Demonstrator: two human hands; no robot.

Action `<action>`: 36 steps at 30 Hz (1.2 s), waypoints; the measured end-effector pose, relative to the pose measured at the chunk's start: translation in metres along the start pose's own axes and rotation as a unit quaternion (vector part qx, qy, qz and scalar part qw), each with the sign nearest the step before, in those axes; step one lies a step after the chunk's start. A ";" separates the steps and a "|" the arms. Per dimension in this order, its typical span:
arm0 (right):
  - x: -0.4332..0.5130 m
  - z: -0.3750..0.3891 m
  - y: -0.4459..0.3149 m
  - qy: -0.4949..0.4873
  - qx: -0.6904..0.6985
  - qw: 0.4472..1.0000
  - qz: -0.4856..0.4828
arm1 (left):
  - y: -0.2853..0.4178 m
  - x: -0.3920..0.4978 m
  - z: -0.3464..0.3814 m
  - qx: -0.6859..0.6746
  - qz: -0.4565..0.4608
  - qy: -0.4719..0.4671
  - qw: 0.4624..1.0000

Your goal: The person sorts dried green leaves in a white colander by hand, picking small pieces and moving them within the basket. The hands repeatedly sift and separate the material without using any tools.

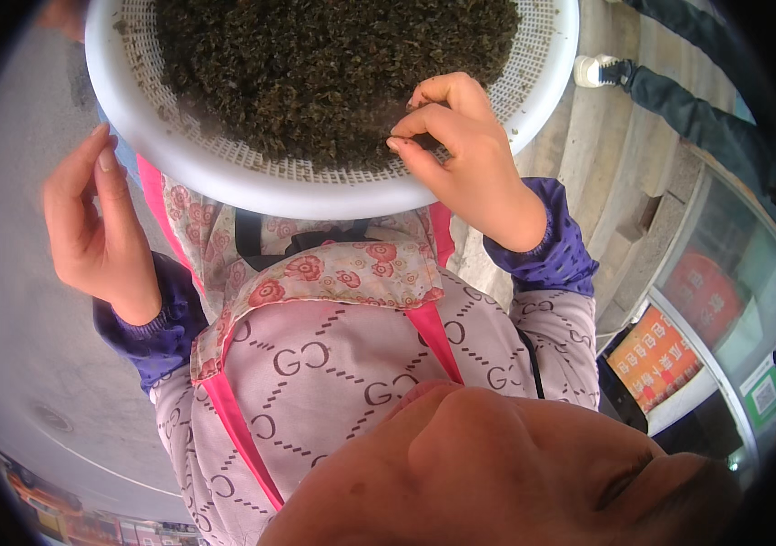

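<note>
A round white plastic colander basket (pixel 238 190) is in front of my chest. Dark green-brown, finely chopped leafy matter (pixel 306 82) fills most of it. My right hand (pixel 463 140) reaches over the near right rim, its bent fingertips at the edge of the heap. Dark crumbs cling to those fingers; whether a pinch of leaf lies between them cannot be made out. Outside the left rim, my left hand (pixel 105 218) is raised with nothing in it, thumb and forefinger slightly apart. Purple cuffs cover both wrists.
I wear a floral apron (pixel 340 273) with pink straps. Stone steps (pixel 606 143) rise on the right, where another person's leg (pixel 688 102) and white shoe (pixel 589 71) show. Beyond is a glass shopfront (pixel 715 273) bearing signs. Grey pavement (pixel 26 327) lies left.
</note>
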State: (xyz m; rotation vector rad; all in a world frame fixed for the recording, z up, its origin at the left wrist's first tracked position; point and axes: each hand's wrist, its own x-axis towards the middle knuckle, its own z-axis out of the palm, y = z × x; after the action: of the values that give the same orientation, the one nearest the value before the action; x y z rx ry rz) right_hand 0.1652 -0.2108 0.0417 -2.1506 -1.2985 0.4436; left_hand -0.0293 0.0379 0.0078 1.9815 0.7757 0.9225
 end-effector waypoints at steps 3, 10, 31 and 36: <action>-0.002 -0.004 -0.002 0.022 0.030 0.999 -0.004 | 0.026 -0.002 0.009 -0.049 0.048 -0.103 0.992; -0.005 -0.009 -0.012 0.069 0.059 0.994 -0.062 | 0.064 -0.012 0.056 -0.184 0.006 -0.346 0.920; 0.009 -0.014 -0.005 0.050 0.024 0.998 -0.024 | -0.038 0.000 -0.072 0.112 -0.103 0.043 0.987; 0.035 -0.014 -0.012 -0.010 0.015 0.998 -0.052 | -0.091 -0.005 -0.129 0.320 -0.163 0.128 0.924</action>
State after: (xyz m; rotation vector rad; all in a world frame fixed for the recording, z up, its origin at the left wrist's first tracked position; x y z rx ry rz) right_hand 0.1812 -0.1800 0.0604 -2.0478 -1.3995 0.4409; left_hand -0.1550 0.1307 -0.0179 2.1839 1.6740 0.7917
